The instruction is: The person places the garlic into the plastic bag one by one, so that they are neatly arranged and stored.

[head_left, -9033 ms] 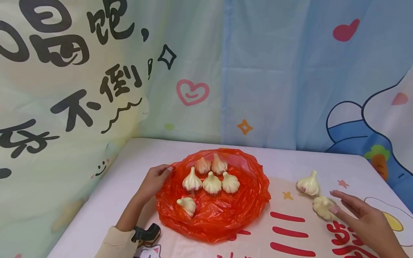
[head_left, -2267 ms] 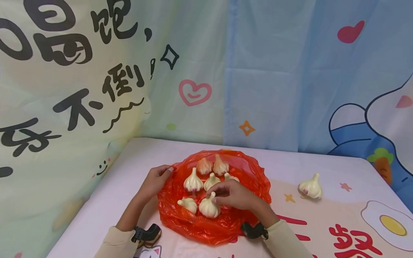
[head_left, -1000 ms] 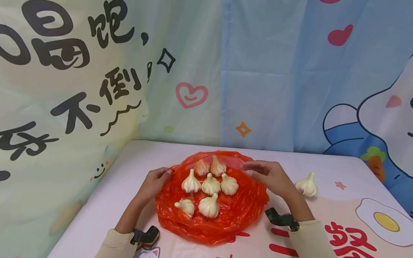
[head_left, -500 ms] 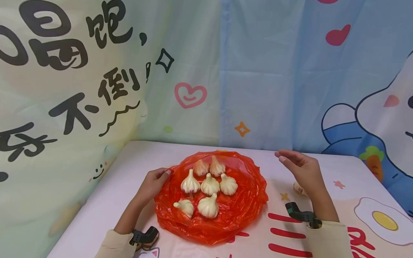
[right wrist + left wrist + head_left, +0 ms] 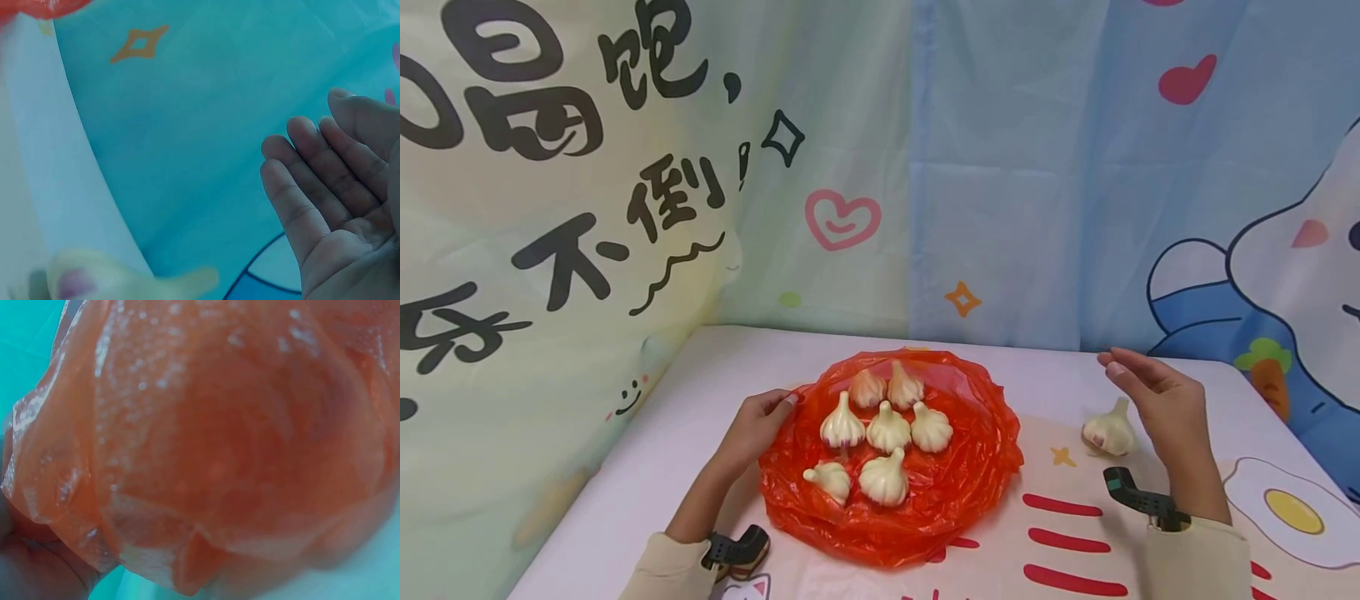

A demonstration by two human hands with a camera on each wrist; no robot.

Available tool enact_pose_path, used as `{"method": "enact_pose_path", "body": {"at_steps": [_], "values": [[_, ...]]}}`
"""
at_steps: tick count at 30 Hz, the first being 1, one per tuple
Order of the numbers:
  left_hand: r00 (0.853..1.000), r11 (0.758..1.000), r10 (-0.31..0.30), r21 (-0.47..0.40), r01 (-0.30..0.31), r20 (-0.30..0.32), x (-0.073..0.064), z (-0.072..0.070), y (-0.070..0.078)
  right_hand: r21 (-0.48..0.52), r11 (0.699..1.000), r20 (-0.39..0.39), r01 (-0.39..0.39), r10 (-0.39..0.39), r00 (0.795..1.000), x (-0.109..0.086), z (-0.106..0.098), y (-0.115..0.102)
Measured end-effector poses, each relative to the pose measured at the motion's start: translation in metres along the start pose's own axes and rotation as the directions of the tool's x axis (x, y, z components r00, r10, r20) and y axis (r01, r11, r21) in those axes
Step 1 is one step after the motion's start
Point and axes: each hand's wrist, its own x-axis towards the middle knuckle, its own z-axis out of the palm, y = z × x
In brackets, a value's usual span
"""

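Observation:
A red plastic bag (image 5: 940,508) lies spread wide on the table, its mouth rolled open. Several garlic bulbs (image 5: 842,422) sit inside it in rows, stems mostly up. My left hand (image 5: 758,425) pinches the bag's left rim between thumb and fingers; in the left wrist view the bag's wrinkled side (image 5: 250,456) fills most of the picture. Above the right part of the table my right hand (image 5: 1161,400) hangs with nothing in it, its fingers loosely extended. Just left of and below that hand, a single garlic bulb (image 5: 1109,428) stands on the table, blurred in the right wrist view.
The table (image 5: 737,354) has a printed cover with red strokes and a fried egg picture (image 5: 1292,510) at the right. A patterned curtain (image 5: 1000,167) hangs behind the back edge. Each wrist wears a small black camera (image 5: 1138,497).
The right hand set a garlic bulb in the front of the bag, let go, then moved right to near the last bulb on the table. The left hand stays on the rim.

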Motion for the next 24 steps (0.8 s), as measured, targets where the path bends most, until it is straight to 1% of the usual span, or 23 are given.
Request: {"method": "enact_pose_path", "body": {"at_steps": [3, 8, 10, 12, 15, 18, 24], "values": [[1.000, 1.000, 0.001, 0.004, -0.001, -0.001, 0.001, 0.000, 0.000, 0.006, 0.999, -0.025, -0.031, 0.032, 0.999, 0.002, -0.003, 0.010], [1.000, 1.000, -0.010, 0.011, 0.010, -0.005, 0.001, 0.000, 0.000, 0.083, 0.989, -0.062, -0.120, 0.125, 0.990, 0.006, -0.003, 0.020], [1.000, 1.000, -0.014, 0.015, 0.014, -0.005, 0.001, 0.000, 0.000, 0.087, 0.983, -0.071, -0.161, 0.168, 0.983, 0.008, -0.002, 0.022], [1.000, 1.000, -0.015, 0.017, 0.015, -0.007, 0.001, 0.000, 0.000, 0.059, 0.978, -0.071, -0.198, 0.202, 0.977, 0.009, 0.000, 0.026], [1.000, 1.000, -0.018, 0.019, 0.019, -0.008, 0.001, 0.000, 0.000, 0.002, 0.970, -0.047, -0.241, 0.241, 0.969, 0.011, 0.002, 0.031], [1.000, 1.000, -0.021, 0.013, 0.021, -0.008, 0.000, 0.000, 0.000, -0.035, 0.966, -0.003, -0.258, 0.258, 0.966, 0.012, 0.003, 0.037], [1.000, 1.000, -0.028, 0.006, 0.028, -0.006, -0.001, 0.000, 0.002, -0.053, 0.962, 0.086, -0.268, 0.272, 0.958, 0.011, 0.003, 0.046]]}}
